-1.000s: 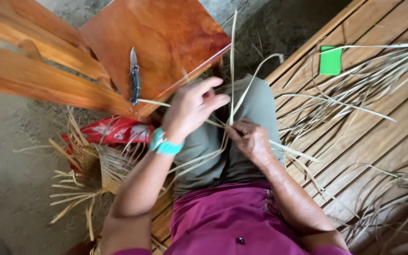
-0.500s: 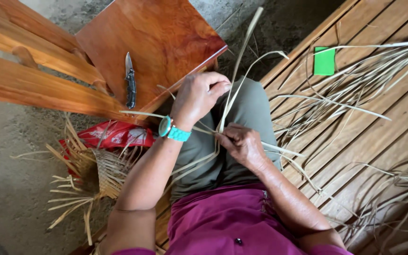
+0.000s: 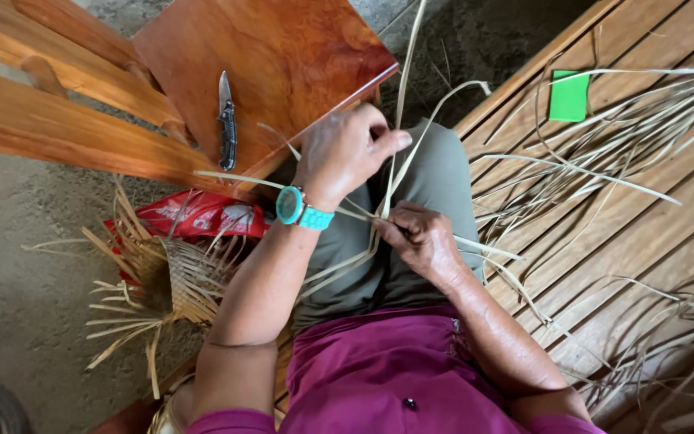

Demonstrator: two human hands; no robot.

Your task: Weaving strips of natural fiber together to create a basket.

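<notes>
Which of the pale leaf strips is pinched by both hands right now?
The upright strip over the lap: left hand grips it higher, right hand lower. The loose strips lie untouched on the slatted platform.

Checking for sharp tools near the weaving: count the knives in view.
1. A dark-handled folding knife lies open on the reddish wooden stool seat, apart from both hands. Others may be hidden under the loose strips.

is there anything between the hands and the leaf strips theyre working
Nothing visible. The left hand pinches an upright strip directly, and the right hand grips the strips' crossing over the lap. The knife lies apart on the wooden board.
</notes>
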